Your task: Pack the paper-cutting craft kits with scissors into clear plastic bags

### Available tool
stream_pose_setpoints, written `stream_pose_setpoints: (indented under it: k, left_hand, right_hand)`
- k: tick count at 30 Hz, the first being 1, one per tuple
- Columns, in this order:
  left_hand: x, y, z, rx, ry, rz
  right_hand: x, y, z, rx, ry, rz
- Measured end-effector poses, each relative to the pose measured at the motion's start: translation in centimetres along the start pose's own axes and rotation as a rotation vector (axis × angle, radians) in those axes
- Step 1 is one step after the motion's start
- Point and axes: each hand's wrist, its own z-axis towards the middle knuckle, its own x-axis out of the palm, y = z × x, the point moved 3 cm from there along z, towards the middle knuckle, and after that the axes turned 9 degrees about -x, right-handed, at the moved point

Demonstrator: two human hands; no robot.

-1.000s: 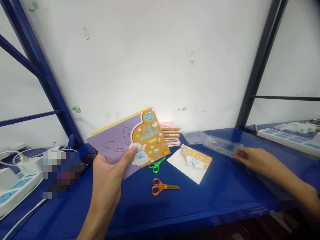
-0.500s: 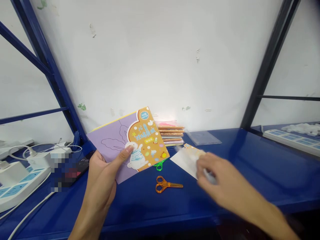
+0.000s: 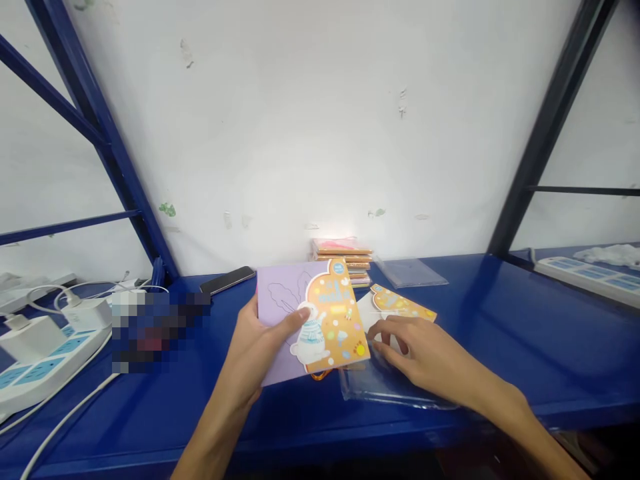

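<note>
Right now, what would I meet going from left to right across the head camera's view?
White plastic power strip with blue sockets → slim black phone → purple-and-orange rectangular paper pad → clear flat plastic sleeve near the wall → another white power strip at the far right.

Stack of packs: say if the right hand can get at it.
Likely yes: between the right hand and the stack lies a low card, though the held pad screens part of the stack.
</note>
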Motion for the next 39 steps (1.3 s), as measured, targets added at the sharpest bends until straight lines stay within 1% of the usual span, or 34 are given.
stream_pose_setpoints:
  k: [3,5,9,14,16,20,23,27,32,35,39]
  left_hand:
    - [0.3,0.6,0.3,-0.036,0.054,0.059]
    - [0.2,0.7,0.5,-0.041,0.053,0.129]
    - [-0.7,0.8,1.0,-0.03,0.052,0.274]
    - [-1.8,0.8,1.8,-0.055,0.068,0.349]
    - [-2.0,1.0,2.2,-0.053,0.099,0.373]
    - [-2.3,1.5,2.8,-0.043,0.136,0.42]
    - [-2.3,1.6,2.8,-0.047,0.145,0.416]
    - [-2.2,1.5,2.6,-0.074,0.146,0.357]
    - [-1.9,1.3,2.3,-0.104,0.179,0.301]
    - [-1.8,1.3,2.2,-0.112,0.164,0.255]
    - [-2.1,1.1,2.1,-0.124,0.161,0.215]
  right_hand:
    - [0.7,-0.1,0.0,0.005,0.036,0.015]
    - [0.9,0.0,-0.1,0.015,0.048,0.022]
    - [0.9,-0.1,-0.7,0.025,0.064,0.022]
    - [1.3,-0.3,-1.0,0.032,0.054,0.023]
    - [1.7,-0.2,-0.9,0.028,0.045,-0.007]
    - [2.7,-0.1,-0.7,-0.007,0.05,-0.155]
    - [3.1,-0.1,-0.6,-0.062,0.082,-0.197]
    - [2.9,0.0,-0.5,-0.071,0.091,-0.139]
    - [1.7,0.5,-0.6,-0.065,0.022,-0.115]
    - [1.2,0.6,-0.8,-0.066,-0.032,-0.134]
    - [1.0,0.6,-1.1,-0.065,-0.105,-0.197]
